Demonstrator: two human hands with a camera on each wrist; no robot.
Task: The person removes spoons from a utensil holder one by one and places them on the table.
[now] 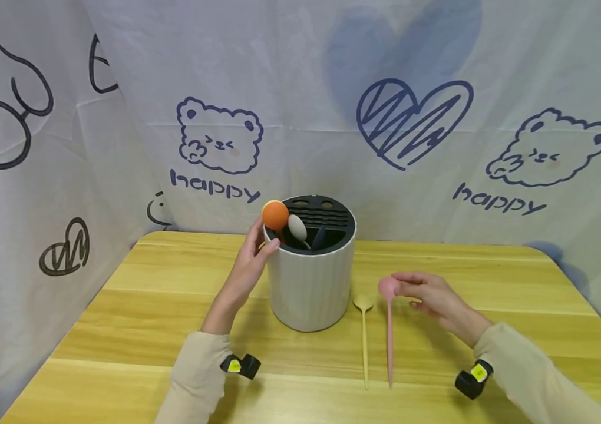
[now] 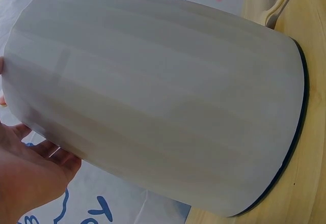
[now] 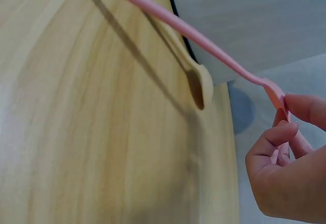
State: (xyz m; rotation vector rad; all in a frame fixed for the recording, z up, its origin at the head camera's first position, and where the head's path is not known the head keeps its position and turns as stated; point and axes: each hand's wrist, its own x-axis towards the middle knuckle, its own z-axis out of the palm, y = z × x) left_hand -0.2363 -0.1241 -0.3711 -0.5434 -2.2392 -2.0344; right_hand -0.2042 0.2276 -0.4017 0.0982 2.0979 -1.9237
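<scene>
A white ribbed utensil holder point(image 1: 308, 288) with a black slotted top stands on the table. My left hand point(image 1: 247, 262) grips its upper left side, the thumb at the front rim; in the left wrist view the fingers bend against the wall. From its front opening stick out an orange spoon point(image 1: 276, 215), a whitish utensil head point(image 1: 297, 228) and a dark one point(image 1: 319, 237). My right hand point(image 1: 435, 299) pinches the bowl end of a pink spoon point(image 1: 389, 338); the right wrist view shows it raised off the wood. A yellow spoon point(image 1: 364, 338) lies between it and the holder.
The wooden table point(image 1: 136, 330) ends at a white curtain point(image 1: 300, 76) with printed bears and hearts, close behind the holder. Black cameras are strapped to both wrists. Bare wood lies left of the holder and in front of it.
</scene>
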